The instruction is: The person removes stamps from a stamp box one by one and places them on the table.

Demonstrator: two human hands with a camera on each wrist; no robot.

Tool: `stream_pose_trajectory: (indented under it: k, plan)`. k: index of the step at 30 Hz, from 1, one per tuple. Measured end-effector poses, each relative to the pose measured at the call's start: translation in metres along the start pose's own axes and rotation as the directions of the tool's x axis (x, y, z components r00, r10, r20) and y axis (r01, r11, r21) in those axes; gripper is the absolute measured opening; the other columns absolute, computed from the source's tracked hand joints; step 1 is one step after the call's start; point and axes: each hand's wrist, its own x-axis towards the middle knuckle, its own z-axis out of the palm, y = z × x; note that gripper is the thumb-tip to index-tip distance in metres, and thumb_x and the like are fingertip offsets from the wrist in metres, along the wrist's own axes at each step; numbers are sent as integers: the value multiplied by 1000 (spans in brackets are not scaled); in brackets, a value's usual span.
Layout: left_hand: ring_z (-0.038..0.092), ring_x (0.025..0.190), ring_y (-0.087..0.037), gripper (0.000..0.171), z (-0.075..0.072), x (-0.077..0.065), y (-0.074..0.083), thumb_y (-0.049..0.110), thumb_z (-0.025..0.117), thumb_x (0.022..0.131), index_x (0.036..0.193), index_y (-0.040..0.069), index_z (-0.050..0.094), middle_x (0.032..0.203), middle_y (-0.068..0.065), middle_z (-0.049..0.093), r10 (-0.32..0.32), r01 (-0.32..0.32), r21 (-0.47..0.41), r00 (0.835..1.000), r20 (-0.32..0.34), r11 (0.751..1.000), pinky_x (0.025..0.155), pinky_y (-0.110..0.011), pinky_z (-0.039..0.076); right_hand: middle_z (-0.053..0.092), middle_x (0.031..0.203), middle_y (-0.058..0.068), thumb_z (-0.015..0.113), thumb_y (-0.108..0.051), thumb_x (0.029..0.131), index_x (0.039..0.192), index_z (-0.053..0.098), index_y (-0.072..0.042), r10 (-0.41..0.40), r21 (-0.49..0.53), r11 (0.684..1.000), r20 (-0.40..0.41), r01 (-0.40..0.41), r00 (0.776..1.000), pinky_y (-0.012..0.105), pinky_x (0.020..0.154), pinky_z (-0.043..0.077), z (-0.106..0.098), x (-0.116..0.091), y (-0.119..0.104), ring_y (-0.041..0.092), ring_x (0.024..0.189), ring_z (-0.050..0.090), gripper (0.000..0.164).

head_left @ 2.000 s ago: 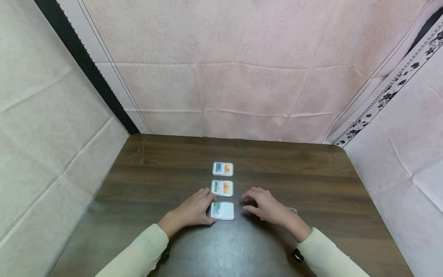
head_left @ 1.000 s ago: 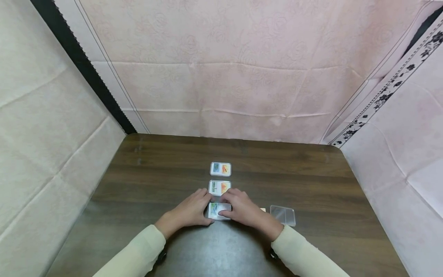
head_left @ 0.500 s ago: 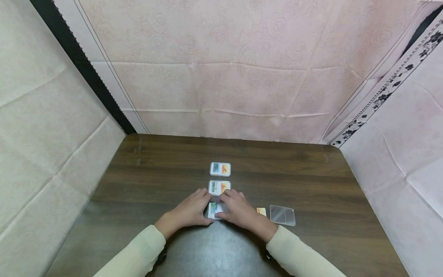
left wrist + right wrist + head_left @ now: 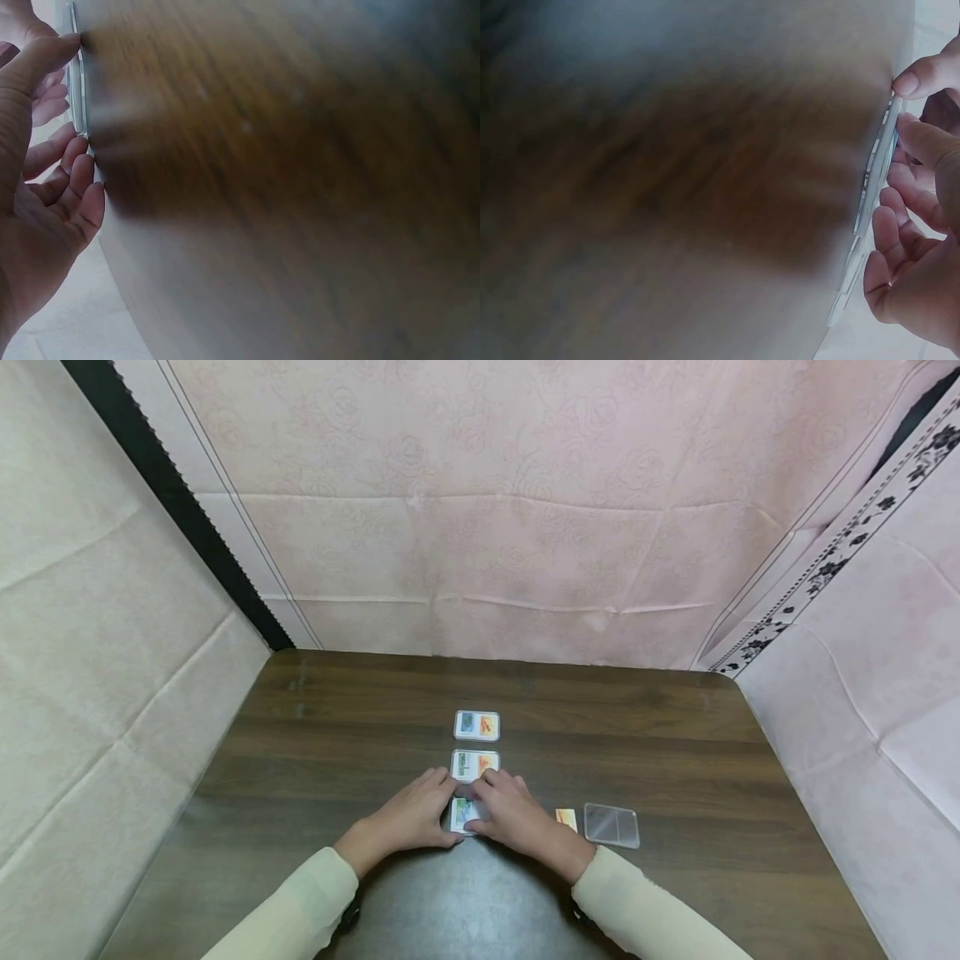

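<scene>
In the head view, my left hand [image 4: 411,814] holds the left end of a clear, flat card case [image 4: 461,817], thumb at its near edge and fingers at its far edge. Inside the case's left half shows a blue-green picture. My right hand [image 4: 517,814] reaches over the case's right half, which it hides, with curled fingers and thumb spanning it. The left wrist view shows the thin case [image 4: 77,82] edge-on between the left thumb and fingers. From the right wrist, the thumb meets the case [image 4: 877,165] on top while the fingers curl beyond it.
Two similar cases lie beyond in a column: the middle one [image 4: 471,766] and the far one [image 4: 477,726], each with a blue-green and an orange picture. To the right are an orange card [image 4: 566,818] and a clear plastic case piece [image 4: 612,825]. Patterned cloth [image 4: 480,527] walls surround the wooden table [image 4: 360,710].
My right hand has come left from beside the nearest case to over its right half, then slightly farther left, uncovering the orange card and clear piece. My left hand stays at the case.
</scene>
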Motion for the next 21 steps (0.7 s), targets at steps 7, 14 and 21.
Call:
stream_pose_trajectory:
  k: [7,14,21]
  plan:
    - [49,97,-15,73,1,0,-1,52,84,78,129,4,61,114,-2,56,-6,6,-17,1000,-2,1000,87,-34,49,61,107,0,83,-46,85,115,70,-15,28,4,1000,14,-28,1000,38,82,44,1,2,-1,17,96,56,45]
    - [48,95,-14,73,0,0,0,51,85,78,129,4,61,112,-1,56,-6,6,-22,1000,-5,1000,85,-33,49,60,105,0,85,-43,84,110,68,-14,64,63,996,49,-67,997,38,83,45,-1,5,-1,18,95,57,42]
    - [48,95,-14,73,-1,0,1,51,85,78,128,4,61,112,-1,56,-9,9,-28,1000,2,1000,84,-33,49,60,106,0,85,-42,85,109,67,-13,88,85,992,78,-95,993,38,84,46,-2,6,-1,18,96,56,41]
